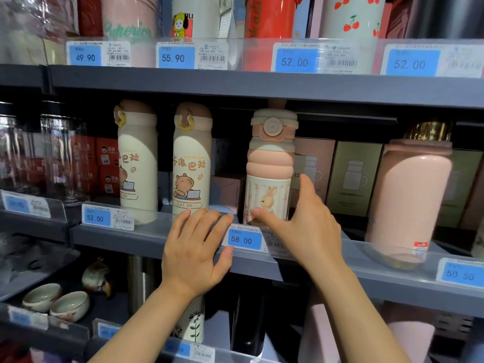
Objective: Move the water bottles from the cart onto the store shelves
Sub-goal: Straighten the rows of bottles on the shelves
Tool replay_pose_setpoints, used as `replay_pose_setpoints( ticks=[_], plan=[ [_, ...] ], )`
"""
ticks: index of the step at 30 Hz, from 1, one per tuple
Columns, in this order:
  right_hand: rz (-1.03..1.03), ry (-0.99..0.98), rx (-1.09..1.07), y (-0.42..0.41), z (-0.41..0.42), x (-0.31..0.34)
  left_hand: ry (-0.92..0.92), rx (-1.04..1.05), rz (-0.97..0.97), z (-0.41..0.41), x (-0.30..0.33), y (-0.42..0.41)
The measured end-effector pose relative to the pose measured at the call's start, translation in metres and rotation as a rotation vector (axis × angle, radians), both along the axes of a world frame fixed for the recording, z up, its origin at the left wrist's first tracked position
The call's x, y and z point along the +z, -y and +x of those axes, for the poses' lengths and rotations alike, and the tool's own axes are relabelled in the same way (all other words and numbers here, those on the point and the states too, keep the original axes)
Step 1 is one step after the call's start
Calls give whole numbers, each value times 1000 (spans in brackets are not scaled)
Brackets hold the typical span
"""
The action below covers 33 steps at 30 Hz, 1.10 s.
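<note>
A pink and cream rabbit bottle (269,163) stands upright on the middle shelf (146,242), behind the 58.00 price tag (244,239). My right hand (306,231) is spread at its lower right. The thumb touches the bottle's lower front and the fingers reach up beside its right side, not wrapped around it. My left hand (195,250) lies flat and open on the shelf's clear front rail, left of the tag. Two cream capybara bottles (137,163) (192,158) stand to the left. A large pink bottle with a gold cap (411,195) stands to the right. The cart is out of view.
Boxes (353,176) are stacked behind the bottles. The upper shelf (262,85) holds more bottles close overhead. Glass jars (62,153) stand at the left. Below are bowls (56,302), a steel flask (140,281) and more bottles.
</note>
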State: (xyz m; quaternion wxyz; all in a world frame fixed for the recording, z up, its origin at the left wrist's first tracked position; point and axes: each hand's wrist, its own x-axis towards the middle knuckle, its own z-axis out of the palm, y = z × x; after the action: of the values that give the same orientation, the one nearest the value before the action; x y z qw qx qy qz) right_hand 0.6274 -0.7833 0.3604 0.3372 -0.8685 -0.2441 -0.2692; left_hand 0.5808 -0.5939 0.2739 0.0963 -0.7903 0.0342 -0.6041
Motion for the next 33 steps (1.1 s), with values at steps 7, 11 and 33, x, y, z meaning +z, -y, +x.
replay_pose_setpoints(
  ticks=[7, 11, 33],
  plan=[
    [313, 480, 240, -17, -33, 0, -62, -175, -82, -12, 3, 2],
    [257, 352, 377, -58, -52, 1, 151, -212, -395, -40, 26, -28],
    [149, -69, 126, -162, -32, 7, -139, 52, -822, -51, 64, -138]
  ],
)
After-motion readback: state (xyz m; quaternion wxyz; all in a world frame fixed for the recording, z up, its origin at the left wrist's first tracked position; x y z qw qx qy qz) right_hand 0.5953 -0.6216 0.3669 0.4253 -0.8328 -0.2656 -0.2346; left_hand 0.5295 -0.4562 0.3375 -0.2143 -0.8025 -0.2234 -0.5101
